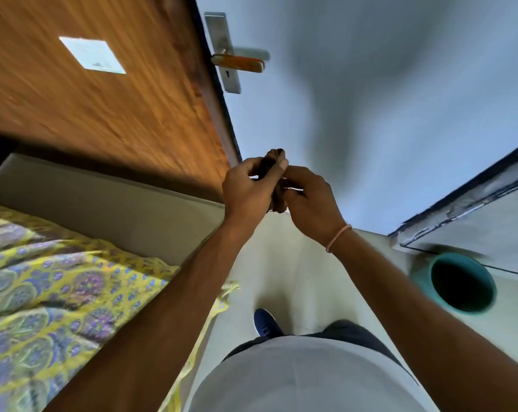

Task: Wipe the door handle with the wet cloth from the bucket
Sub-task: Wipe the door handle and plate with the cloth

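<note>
Both hands, left hand (245,188) and right hand (311,200), clutch the dark, wadded wet cloth (274,162) mid-air, well below the orange-and-steel door handle (238,63); soft, limp, likely drippy, best bunched in one palm.

Most of the dark cloth (274,179) is hidden inside the left hand (247,191) and right hand (309,200). The teal bucket (462,283) is blurred; its contents stay too dark to tell.
</note>
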Demonstrator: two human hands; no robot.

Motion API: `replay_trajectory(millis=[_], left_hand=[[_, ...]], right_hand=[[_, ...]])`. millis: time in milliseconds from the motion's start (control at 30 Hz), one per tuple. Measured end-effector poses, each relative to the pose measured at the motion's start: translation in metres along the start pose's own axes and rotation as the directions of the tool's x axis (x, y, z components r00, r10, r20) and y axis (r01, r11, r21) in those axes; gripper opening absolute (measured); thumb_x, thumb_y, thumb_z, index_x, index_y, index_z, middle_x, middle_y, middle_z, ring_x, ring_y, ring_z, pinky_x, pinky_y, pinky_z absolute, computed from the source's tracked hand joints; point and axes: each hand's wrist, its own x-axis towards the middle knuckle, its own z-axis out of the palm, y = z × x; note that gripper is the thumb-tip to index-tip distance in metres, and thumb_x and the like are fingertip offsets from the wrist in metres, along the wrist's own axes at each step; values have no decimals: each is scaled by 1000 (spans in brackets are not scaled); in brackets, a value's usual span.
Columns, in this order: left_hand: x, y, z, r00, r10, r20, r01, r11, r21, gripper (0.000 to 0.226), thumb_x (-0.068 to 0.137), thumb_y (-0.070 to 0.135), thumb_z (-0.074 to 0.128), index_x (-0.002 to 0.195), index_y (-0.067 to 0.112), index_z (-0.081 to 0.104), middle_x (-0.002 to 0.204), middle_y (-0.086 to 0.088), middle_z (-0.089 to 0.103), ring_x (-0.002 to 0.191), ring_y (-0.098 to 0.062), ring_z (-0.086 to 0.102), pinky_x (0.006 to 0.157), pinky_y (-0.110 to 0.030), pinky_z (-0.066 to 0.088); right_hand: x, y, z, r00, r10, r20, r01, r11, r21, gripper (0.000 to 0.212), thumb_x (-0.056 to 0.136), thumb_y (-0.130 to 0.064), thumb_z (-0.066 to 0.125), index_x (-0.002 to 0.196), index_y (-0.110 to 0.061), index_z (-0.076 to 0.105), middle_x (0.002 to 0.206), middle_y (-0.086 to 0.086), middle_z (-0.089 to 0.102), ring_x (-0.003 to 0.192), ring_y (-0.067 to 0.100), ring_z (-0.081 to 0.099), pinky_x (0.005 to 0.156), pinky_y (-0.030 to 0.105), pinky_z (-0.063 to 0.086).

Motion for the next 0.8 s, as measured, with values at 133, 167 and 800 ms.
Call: replay_trajectory(millis=[133,167,800], left_hand=[[38,-3,-29,1000,-6,-16,6,999,41,32,93,44,78,107,16,83,99,-3,83,95,-24,80,89,-51,68],[47,-3,-34,1000,-8,-11,9,999,48,27,97,41,76,106,16,82,98,-3,83,96,-24,80,92,-54,67],[232,8,-84,991,-72,112,73,997,-7,52,119,39,32,130,6,71,113,-5,80,107,-14,79,96,-29,64]], right_hand=[[27,-8,23,991,129,-36,-124,984,127,45,86,0,53,123,-15,75,117,1,77,109,18,74,100,46,60],[36,-8,26,984,170,-50,-160,973,166,43,87,-2,54,122,-16,75,114,1,79,105,19,76,98,47,61],[244,-4,104,909,416,19,-400,860,316,22,96,-7,68,118,-2,68,90,4,72,76,18,69,66,26,54]])
